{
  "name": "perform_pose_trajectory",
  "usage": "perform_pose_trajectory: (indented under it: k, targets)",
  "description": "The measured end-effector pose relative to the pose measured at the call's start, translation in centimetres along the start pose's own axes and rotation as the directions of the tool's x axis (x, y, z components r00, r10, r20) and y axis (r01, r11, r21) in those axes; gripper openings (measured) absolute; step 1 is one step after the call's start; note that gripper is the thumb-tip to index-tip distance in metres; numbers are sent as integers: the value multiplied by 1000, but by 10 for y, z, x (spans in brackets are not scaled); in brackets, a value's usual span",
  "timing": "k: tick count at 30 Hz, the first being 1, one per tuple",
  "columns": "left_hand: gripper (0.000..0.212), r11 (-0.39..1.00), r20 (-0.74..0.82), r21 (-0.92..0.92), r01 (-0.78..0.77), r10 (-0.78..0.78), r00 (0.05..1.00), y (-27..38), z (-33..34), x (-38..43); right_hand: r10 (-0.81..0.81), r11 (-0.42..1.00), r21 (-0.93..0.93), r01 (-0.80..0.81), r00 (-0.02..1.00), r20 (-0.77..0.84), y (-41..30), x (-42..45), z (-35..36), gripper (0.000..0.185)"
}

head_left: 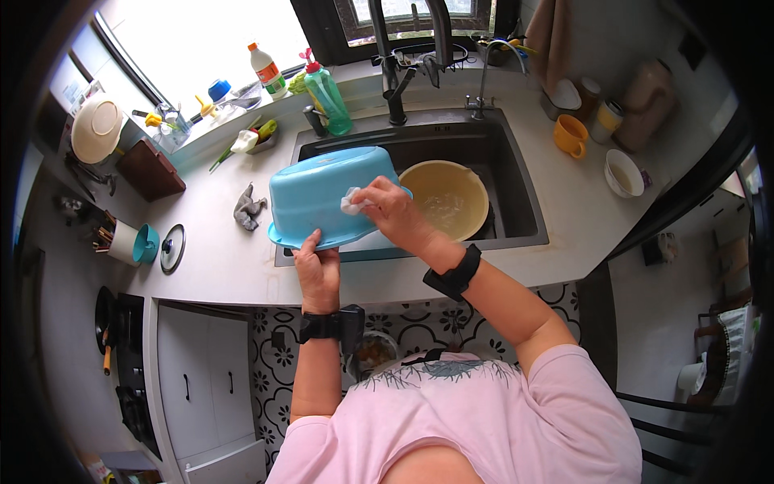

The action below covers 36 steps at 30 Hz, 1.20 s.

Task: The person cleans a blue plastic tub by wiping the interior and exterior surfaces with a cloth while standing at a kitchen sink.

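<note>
My left hand (317, 272) grips the near rim of a light blue plastic basin (308, 187), thumb on its outer wall. The basin is tipped on its side over the left part of the dark sink (520, 199), its outer surface towards me. My right hand (390, 209) pinches a white cloth (352, 202) against the basin's outside. To the right of it, a yellow basin (478, 212) holding clear water stands in the sink. A crumpled grey rag (247, 209) lies on the counter left of the blue basin. The black faucet (394, 97) rises behind the sink.
Behind the sink's left corner stand a green bottle (329, 100) and a white bottle (266, 69). An orange mug (569, 136) and a white bowl (623, 174) are on the right counter (562, 224). Leftward are a glass lid (173, 248), a teal cup (146, 244) and a brown board (151, 170).
</note>
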<state>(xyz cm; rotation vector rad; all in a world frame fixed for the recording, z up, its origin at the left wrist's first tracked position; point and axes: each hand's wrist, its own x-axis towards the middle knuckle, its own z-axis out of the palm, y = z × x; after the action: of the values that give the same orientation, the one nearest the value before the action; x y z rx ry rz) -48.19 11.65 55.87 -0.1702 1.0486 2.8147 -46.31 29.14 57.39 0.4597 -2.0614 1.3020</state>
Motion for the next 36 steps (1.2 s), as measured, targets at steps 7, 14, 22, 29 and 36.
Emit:
perform_pose_trajectory:
  k: [7,14,22,29,36]
  targets:
    - [33,999,72,-38,17,-14,997,9,7,-10,278,943,-124,-309,936,-216,44,-5,-42,18]
    - [36,990,139,75,-117,106,985,-2,8,-7,-82,988,-116,98,987,140,-27,-12,12,11]
    - [41,997,149,12,-75,72,986,2,18,-13,-5,982,-183,40,982,187,26,-28,-46,18]
    - [43,992,178,14,-125,121,977,5,26,-19,-35,920,-381,92,988,154,12,-26,-31,14]
    - [48,990,273,61,-130,109,956,-21,32,-19,29,999,-35,-27,998,55,-32,-12,10,11]
